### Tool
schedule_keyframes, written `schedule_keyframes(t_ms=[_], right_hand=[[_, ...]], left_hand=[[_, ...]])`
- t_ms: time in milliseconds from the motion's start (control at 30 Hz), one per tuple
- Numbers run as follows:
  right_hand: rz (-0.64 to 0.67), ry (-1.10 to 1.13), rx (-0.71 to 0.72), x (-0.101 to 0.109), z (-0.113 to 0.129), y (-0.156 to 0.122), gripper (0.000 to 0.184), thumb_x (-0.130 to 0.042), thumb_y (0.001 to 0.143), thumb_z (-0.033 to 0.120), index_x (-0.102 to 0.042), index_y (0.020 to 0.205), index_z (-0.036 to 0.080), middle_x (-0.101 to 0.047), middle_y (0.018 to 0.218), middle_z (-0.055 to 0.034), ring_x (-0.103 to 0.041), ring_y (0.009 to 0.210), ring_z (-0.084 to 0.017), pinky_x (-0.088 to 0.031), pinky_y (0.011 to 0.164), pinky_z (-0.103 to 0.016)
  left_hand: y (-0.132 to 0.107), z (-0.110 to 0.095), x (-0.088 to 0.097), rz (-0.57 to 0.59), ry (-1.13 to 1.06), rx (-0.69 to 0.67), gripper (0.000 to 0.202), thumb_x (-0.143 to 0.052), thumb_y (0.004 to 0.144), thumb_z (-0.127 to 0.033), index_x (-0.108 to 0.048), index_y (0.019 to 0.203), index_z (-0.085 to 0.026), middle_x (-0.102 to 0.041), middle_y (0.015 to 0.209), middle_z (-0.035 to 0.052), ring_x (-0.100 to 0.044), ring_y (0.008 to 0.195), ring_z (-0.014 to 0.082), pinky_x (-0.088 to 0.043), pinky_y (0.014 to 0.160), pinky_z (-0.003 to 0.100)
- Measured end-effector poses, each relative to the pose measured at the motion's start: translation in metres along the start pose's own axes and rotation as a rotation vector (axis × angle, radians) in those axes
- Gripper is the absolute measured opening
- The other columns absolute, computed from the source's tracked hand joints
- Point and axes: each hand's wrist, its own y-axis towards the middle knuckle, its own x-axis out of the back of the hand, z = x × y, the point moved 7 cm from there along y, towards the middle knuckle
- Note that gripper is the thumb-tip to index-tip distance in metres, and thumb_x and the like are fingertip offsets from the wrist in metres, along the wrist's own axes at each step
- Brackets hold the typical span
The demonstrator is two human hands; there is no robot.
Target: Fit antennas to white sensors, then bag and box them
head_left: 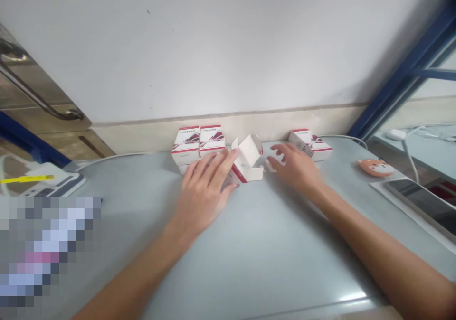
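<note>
Open carton [250, 153]: tilted, flaps out.
Your left hand [204, 189]: holding its side.
Your right hand [296, 165]: fingers parted, nearby.

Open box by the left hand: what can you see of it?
The open box looks like thin cardboard, white with red edging. Its white flaps stand spread at the end facing right. It lies aslant on or just above the table. The left hand has thumb and fingers around its left part, hiding it.
</note>
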Motion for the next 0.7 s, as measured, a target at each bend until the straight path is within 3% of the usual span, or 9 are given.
schedule_keyframes(t_ms=[100,200,267,433,567,700], right_hand=[[-0.277,0.111,0.208,0.039,0.033,-0.007,0.015,-0.06,0.103,0.033,-0.072,0.104,0.025,-0.071,0.092,-0.0043,-0.063,0.074,-0.019,-0.044,0.069,-0.034],[-0.221,0.131,0.541,0.046,0.074,-0.022,0.012,-0.062,0.105,0.029,-0.074,0.107,0.025,-0.071,0.09,-0.0037,-0.065,0.077,-0.018,-0.045,0.074,-0.033],[-0.143,0.082,0.651,0.037,0.086,-0.031,0.013,-0.064,0.105,0.028,-0.073,0.113,0.024,-0.074,0.094,-0.0041,-0.066,0.081,-0.018,-0.044,0.076,-0.033],[-0.087,0.007,0.704,0.018,0.089,-0.039,0.013,-0.06,0.104,0.017,-0.072,0.103,0.023,-0.075,0.094,-0.0029,-0.061,0.076,-0.017,-0.04,0.072,-0.032],[-0.012,-0.08,0.709,0.014,0.094,-0.038,0.02,-0.053,0.101,0.01,-0.069,0.098,0.022,-0.071,0.087,-0.0032,-0.06,0.077,-0.018,-0.038,0.068,-0.032],[0.037,-0.006,0.602,0.021,0.085,-0.026,0.016,-0.052,0.103,0.016,-0.066,0.1,0.023,-0.072,0.098,-0.0049,-0.064,0.084,-0.02,-0.041,0.071,-0.031]], left_hand=[[0.002,-0.003,0.002,0.02,0.048,-0.024,0.062,-0.074,0.096,-0.023,-0.051,0.153,-0.02,-0.073,0.139,0.0107,-0.07,0.124,0.0301,-0.048,0.103,0.041],[0.005,-0.006,0.004,0.064,0.094,-0.051,0.057,-0.07,0.098,-0.022,-0.053,0.152,-0.02,-0.074,0.138,0.0087,-0.07,0.122,0.03,-0.048,0.101,0.043],[0.006,-0.01,0.008,0.059,0.112,-0.082,0.057,-0.07,0.098,-0.021,-0.054,0.153,-0.021,-0.075,0.137,0.0076,-0.071,0.119,0.03,-0.049,0.1,0.043],[0.004,-0.015,0.011,0.043,0.046,-0.161,0.063,-0.071,0.094,-0.021,-0.053,0.154,-0.024,-0.076,0.133,0.0077,-0.073,0.112,0.0285,-0.053,0.095,0.041],[0.004,-0.006,0.006,0.041,-0.072,-0.062,0.064,-0.069,0.093,-0.025,-0.05,0.155,-0.025,-0.077,0.127,0.0084,-0.074,0.112,0.0261,-0.056,0.098,0.038],[0.006,-0.002,0.002,0.067,-0.14,0.059,0.064,-0.072,0.092,-0.031,-0.052,0.152,-0.025,-0.075,0.134,0.0097,-0.074,0.116,0.028,-0.057,0.102,0.04]])
